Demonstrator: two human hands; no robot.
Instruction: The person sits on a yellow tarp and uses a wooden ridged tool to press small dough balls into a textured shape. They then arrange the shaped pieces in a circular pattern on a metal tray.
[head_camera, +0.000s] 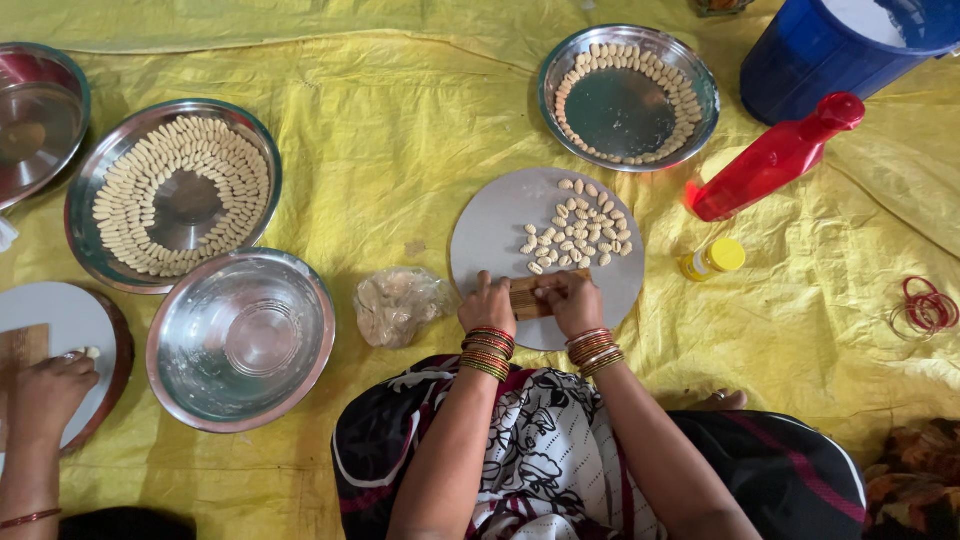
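on the round grey board (490, 235) laid over a yellow sheet (400, 130) on the floor, both hands press on a small ribbed wooden block (527, 296) at the board's near edge. the left hand (487, 305) has its fingers curled down on the block's left end, the right hand (571, 303) on its right end, thumbs close together; whether a bit of dough sits under them i cannot tell. just beyond the block lies a loose cluster of small ridged dough shells (580, 232), pale and apart from one another. the block looks light and stiff, easy to steady by its two ends; the shells look soft and easily squashed, so a light pinch at the sides or a gentle roll off the block would suit them. a lump of dough in a clear bag (398, 303) lies left of the board, touching the sheet. an empty steel bowl (240, 338) sits further left, and two steel plates (628, 96) (175, 195) hold shells laid in rings. a red bottle (775, 157), a small yellow-capped bottle (713, 259) and a blue bucket (850, 50) stand to the right. another person's hand (48, 392) works on a second board at the far left.
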